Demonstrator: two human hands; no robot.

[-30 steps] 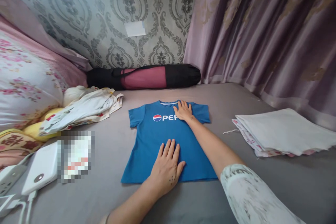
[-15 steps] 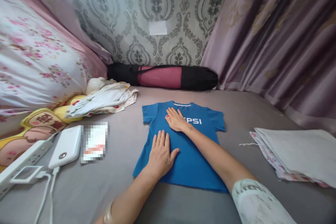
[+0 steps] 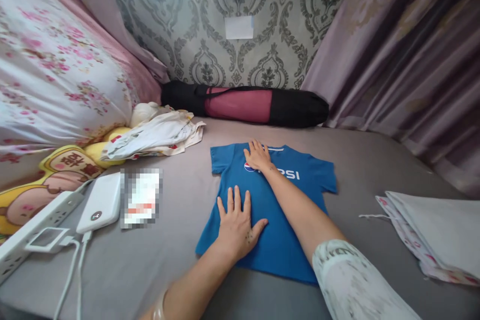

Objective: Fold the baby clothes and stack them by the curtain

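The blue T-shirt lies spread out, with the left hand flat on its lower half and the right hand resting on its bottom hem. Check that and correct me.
The right hand is wrong: the head view shows it by the collar. The left hand does lie flat on the lower half of the spread blue T-shirt.

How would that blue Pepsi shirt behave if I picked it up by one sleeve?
The blue shirt would probably hang floppy, since it looks like thin fabric lying flat. It's likely light for its spread, with little visible thickness at the hem. It may drag or bunch while the left hand and right hand rest on it.
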